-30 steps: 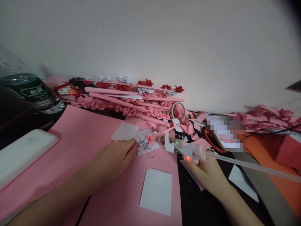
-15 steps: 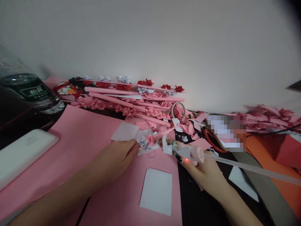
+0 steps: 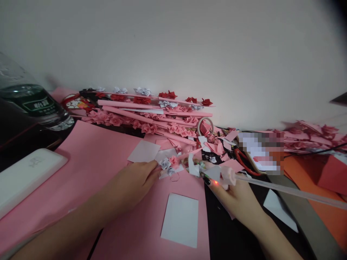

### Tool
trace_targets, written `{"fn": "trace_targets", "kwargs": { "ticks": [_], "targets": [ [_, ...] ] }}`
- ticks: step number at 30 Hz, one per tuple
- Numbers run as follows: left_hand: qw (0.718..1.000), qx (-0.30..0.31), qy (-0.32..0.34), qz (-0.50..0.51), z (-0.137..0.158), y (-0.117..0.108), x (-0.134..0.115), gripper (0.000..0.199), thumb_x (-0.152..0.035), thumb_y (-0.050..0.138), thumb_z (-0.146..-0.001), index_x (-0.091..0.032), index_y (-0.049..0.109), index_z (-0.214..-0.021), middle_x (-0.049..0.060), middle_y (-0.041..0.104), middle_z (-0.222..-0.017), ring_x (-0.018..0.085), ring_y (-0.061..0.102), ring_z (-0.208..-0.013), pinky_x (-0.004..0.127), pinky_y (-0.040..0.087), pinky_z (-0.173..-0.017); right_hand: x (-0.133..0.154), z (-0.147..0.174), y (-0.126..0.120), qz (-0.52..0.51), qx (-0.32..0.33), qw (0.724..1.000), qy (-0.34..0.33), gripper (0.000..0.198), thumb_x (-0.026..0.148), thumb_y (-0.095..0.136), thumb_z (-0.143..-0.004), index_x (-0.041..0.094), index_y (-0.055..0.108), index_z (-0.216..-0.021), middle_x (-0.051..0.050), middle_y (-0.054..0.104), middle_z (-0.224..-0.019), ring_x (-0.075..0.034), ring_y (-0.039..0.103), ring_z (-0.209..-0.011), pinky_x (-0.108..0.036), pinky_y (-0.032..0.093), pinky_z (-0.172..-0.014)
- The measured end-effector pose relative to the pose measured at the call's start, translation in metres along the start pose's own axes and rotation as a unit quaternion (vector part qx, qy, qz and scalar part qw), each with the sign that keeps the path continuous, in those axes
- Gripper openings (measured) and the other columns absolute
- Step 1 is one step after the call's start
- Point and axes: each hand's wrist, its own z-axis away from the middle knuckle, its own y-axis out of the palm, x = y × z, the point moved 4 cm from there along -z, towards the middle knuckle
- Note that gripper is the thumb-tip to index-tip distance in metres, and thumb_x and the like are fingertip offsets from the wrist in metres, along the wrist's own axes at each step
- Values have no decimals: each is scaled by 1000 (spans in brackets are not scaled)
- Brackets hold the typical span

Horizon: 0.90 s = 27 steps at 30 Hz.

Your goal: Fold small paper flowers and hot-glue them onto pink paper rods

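Observation:
Fingers pinched together, my left hand (image 3: 142, 180) grips a small bunch of folded paper flowers (image 3: 170, 166), white and pink, near the centre. My right hand (image 3: 235, 198) is wrapped around a pale pink hot glue gun (image 3: 228, 176). From its back runs a long clear glue stick (image 3: 287, 194) toward the right edge. The gun's front points left at the flowers, and a small red light glows by my thumb. A scrap of white paper (image 3: 193, 166) hangs at the gun's front. Whether the nozzle touches the flowers I cannot tell.
Pink paper sheets (image 3: 119, 148) lie under my hands, with a white paper rectangle (image 3: 181, 220) on top. Behind are pink paper rolls and flowers (image 3: 146, 124) and a tape roll (image 3: 205, 126). A water bottle (image 3: 35, 101) and white power bank (image 3: 32, 177) stand left; red-handled scissors (image 3: 245, 164) lie right.
My right hand and the glue gun have shifted very slightly. The flowers in my left hand have barely moved.

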Motion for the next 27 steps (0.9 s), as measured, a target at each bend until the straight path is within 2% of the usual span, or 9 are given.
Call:
{"fn": "trace_targets", "kwargs": {
  "ticks": [2, 4, 7, 11, 15, 19, 23, 27],
  "targets": [
    [1000, 1, -1, -2, 1, 0, 0, 31, -35, 24, -93, -23, 48, -80, 2, 61, -74, 19, 56, -65, 30, 30, -56, 0, 0, -1, 0, -8, 1000, 0, 30, 29, 44, -87, 17, 66, -104, -3, 69, -72, -18, 64, -64, -25, 50, -58],
    [1000, 0, -4, -4, 1, -1, 0, 31, -36, 24, -93, -23, 48, -79, 2, 61, -73, 20, 56, -65, 30, 30, -56, 2, -1, -3, -9, -16, 1000, -4, 29, 28, 45, -86, 17, 66, -104, -5, 71, -83, -20, 66, -74, -26, 52, -64],
    [1000, 2, -5, -3, 1, -1, 0, 32, -36, 24, -93, -23, 49, -79, 2, 61, -74, 20, 56, -66, 30, 31, -56, 3, -2, -1, -29, -2, 1000, -6, 28, 27, 45, -87, 19, 65, -104, -6, 71, -94, -21, 66, -84, -28, 52, -72],
    [1000, -2, -3, -1, 1, -1, 0, 32, -36, 23, -93, -23, 48, -78, 2, 61, -73, 20, 56, -65, 29, 30, -55, 2, -2, -2, -21, -16, 1000, 2, 27, 27, 45, -86, 18, 67, -97, -4, 70, -77, -21, 66, -73, -28, 52, -65],
    [1000, 0, -4, 3, 1, 0, 0, 31, -36, 25, -93, -23, 49, -80, 2, 62, -76, 20, 57, -67, 29, 31, -56, 3, -3, -1, -23, 8, 1000, 2, 25, 29, 45, -86, 18, 67, -92, -4, 69, -75, -22, 66, -80, -28, 52, -69],
    [1000, -1, -1, 4, 0, -1, 0, 31, -36, 25, -93, -23, 49, -79, 2, 62, -74, 20, 57, -66, 29, 31, -56, 3, -3, -5, -15, -13, 1000, 15, 25, 31, 45, -86, 18, 65, -82, -3, 66, -64, -22, 65, -71, -28, 51, -62],
    [1000, -2, -2, 4, 0, -3, -1, 30, -35, 25, -93, -23, 50, -81, 2, 62, -76, 20, 58, -67, 29, 32, -56, 0, -2, -5, -9, 9, 1000, 17, 24, 32, 45, -86, 20, 61, -73, -1, 61, -59, -20, 63, -66, -27, 49, -57],
    [1000, 0, 1, -3, 1, -3, -1, 30, -34, 25, -92, -22, 49, -79, 3, 62, -74, 19, 57, -65, 29, 31, -55, -4, 0, -6, 1, -7, 1000, 24, 26, 33, 46, -85, 20, 58, -66, 1, 56, -51, -19, 59, -55, -26, 47, -51]
  ]
}}
